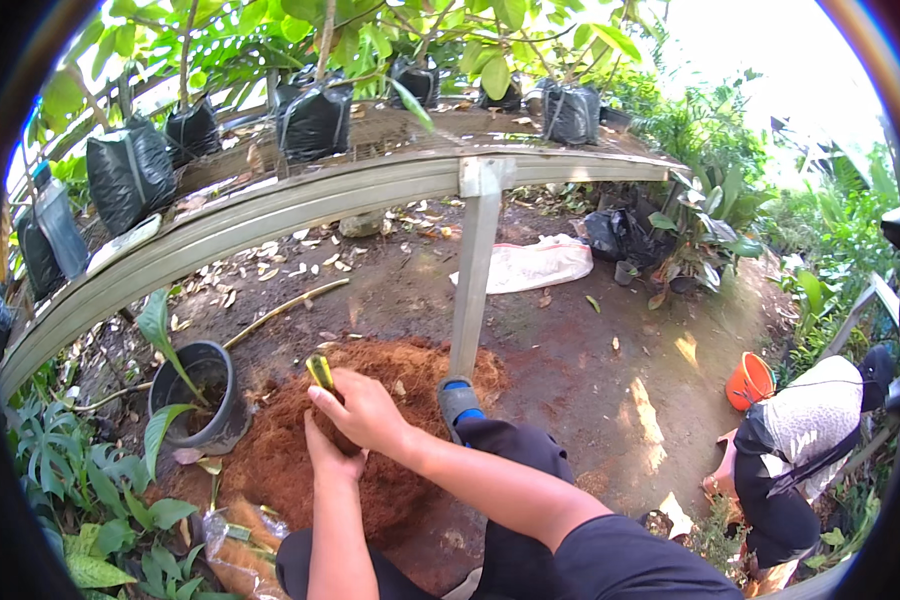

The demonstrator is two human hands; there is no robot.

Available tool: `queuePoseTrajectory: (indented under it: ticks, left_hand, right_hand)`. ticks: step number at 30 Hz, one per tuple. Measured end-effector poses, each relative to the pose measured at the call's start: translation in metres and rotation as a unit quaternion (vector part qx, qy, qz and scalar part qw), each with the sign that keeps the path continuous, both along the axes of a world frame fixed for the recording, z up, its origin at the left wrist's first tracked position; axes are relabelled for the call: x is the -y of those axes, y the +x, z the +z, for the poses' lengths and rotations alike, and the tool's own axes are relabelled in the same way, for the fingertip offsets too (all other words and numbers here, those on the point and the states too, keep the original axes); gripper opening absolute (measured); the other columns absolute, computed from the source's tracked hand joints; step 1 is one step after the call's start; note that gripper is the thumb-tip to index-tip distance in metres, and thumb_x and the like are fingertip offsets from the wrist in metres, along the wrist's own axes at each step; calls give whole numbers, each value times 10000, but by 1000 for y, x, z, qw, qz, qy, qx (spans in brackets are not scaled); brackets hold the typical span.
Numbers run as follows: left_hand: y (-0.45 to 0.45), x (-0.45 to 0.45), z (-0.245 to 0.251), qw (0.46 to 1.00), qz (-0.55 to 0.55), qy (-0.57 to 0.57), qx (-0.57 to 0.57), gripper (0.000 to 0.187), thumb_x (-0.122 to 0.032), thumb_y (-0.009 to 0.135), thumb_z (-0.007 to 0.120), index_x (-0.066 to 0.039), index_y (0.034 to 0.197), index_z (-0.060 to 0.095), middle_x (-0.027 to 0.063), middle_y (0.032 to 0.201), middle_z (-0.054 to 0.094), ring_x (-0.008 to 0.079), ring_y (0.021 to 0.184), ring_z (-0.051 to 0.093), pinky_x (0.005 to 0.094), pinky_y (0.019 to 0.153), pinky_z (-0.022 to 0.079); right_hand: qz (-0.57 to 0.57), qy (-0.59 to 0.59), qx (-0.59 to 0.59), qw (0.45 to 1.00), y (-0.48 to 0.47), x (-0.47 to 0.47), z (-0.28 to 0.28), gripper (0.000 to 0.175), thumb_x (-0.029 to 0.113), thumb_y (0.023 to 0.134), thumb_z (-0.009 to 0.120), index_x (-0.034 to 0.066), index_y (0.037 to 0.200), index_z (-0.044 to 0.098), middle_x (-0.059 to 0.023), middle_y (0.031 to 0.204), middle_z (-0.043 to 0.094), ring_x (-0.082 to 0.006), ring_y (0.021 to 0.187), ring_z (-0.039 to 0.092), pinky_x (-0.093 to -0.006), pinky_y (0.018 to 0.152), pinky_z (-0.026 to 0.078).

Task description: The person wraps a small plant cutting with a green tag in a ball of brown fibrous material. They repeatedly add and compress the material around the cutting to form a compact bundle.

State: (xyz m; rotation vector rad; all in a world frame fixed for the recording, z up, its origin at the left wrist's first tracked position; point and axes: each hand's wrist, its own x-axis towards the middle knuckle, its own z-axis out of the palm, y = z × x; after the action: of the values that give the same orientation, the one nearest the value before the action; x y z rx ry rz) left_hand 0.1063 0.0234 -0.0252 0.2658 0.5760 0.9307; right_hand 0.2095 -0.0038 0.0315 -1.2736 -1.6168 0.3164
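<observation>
My right hand (367, 412) is closed around a short yellow-and-dark piece (319, 370), whose upper end sticks out past my thumb. I cannot tell whether it is a plant cutting or a tool handle. Just below, my left hand (333, 453) cups the underside of a dark brown clump (339, 436), and the two hands meet around it. Both are above a loose heap of reddish-brown coir-like fibre (285, 457) on the ground. My fingers hide most of what is held.
Left of the heap stands a black plant pot (229, 405) with a leafy plant. A clear plastic bag (229, 555) lies near my knee. A bench post (474, 285) rises by my sandalled foot (459, 405). Bagged saplings (315, 120) line the bench. Rightward, a person (802, 427) bends near an orange bucket (748, 382).
</observation>
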Motion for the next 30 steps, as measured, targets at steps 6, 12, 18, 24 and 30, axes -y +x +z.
queuePoseTrajectory:
  ticks: [6,12,18,24,30]
  left_hand:
    - [13,0,-30,999,-40,5,5,477,-584,988,482,-186,1213,618,41,1153,685,267,1055,677,482,867,582]
    - [22,10,-22,997,-77,0,-28,605,-645,985,388,-227,1383,569,32,1347,631,260,1244,618,489,1018,528]
    - [38,14,-16,996,-75,-36,44,608,-567,988,478,-167,1445,512,99,1394,596,314,1268,595,521,1041,517]
    - [16,14,-20,994,-101,-7,-33,586,-676,950,466,-274,1357,589,6,1323,632,247,1224,614,503,1004,510]
    - [3,27,-5,993,71,70,-59,631,-589,1025,405,-119,1420,551,67,1410,580,260,1333,533,487,1127,405]
  right_hand:
    - [-46,-39,-8,998,12,13,-16,350,334,953,645,-11,895,632,-235,863,661,-460,849,643,-519,757,506]
    - [80,-128,-106,983,41,14,-15,502,466,990,610,-31,925,639,-240,859,678,-370,814,659,-458,789,506]
    - [97,-120,-131,979,60,10,-14,424,416,955,662,-5,963,718,-223,847,714,-317,785,698,-428,761,515]
    - [43,-185,-131,973,41,17,-27,314,307,911,686,1,964,730,-183,817,724,-245,791,714,-391,778,533]
    - [38,-145,-269,951,26,6,-27,299,280,931,662,-13,963,714,-129,790,710,-183,761,672,-364,746,527]
